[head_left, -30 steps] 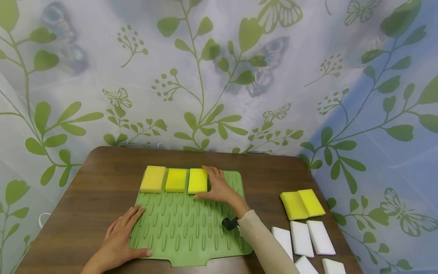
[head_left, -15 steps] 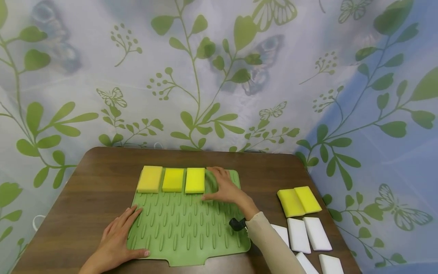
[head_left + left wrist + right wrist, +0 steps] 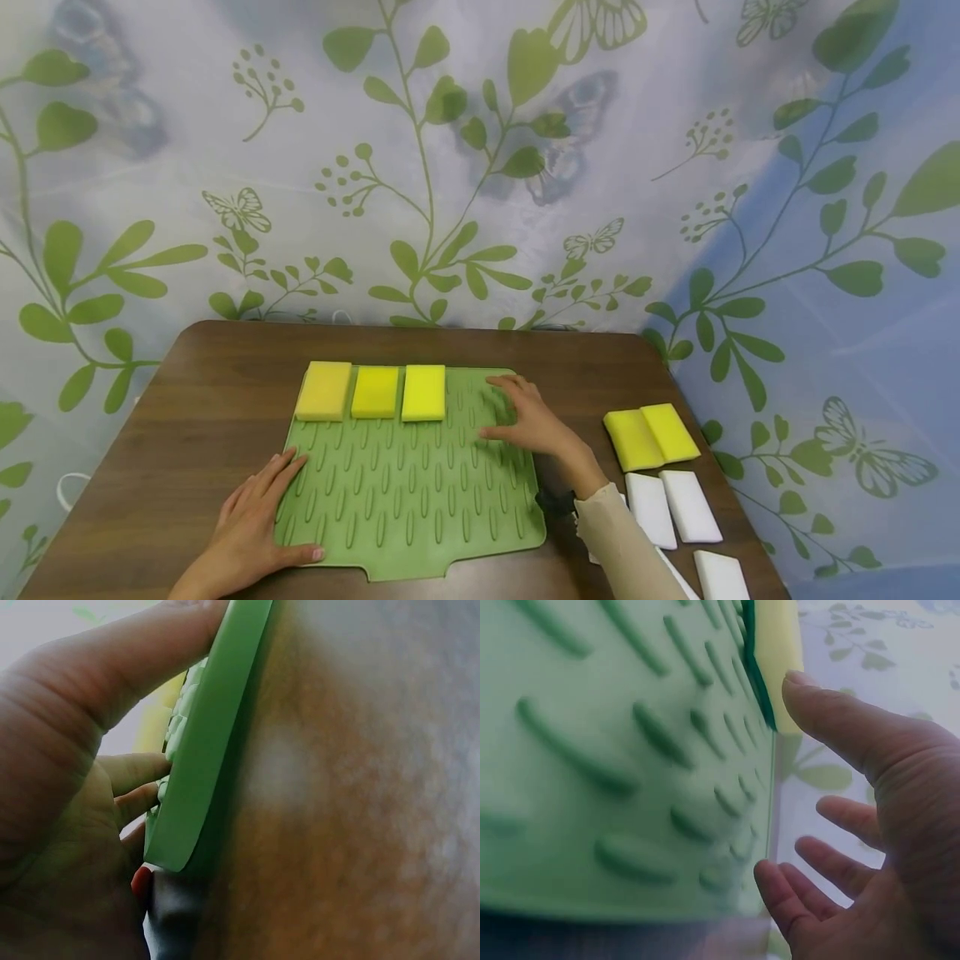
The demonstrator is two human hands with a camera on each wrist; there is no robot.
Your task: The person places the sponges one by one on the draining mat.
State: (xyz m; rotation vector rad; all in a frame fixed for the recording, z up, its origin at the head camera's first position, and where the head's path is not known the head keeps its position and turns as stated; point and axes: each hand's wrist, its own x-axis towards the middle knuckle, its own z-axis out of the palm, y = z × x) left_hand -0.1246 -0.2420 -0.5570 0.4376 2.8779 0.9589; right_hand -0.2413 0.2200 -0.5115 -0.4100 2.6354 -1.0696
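resting flat at the near left corner of the green ribbed mat (image 3: 408, 500), my left hand (image 3: 255, 521) has its fingers straight and spread, palm down, with the thumb along the mat's front edge and the fingertips lying on the ribs; in the left wrist view the thumb presses on the mat's rim (image 3: 206, 742) against the brown table (image 3: 187, 417). my right hand (image 3: 528, 421) hovers low over the far right part of the mat, fingers loosely apart and holding nothing; the right wrist view shows those fingers (image 3: 840, 817) spread just off the ribbed surface (image 3: 622, 765). three yellow sponges (image 3: 372, 392) lie in a row along the mat's far edge, side by side, the nearest one a little apart from my right hand. off the mat, to the right on the table, two more yellow sponges (image 3: 651, 433) lie touching each other, and several white sponges (image 3: 675, 508) lie just in front of them, partly hidden by my sleeve (image 3: 622, 550).
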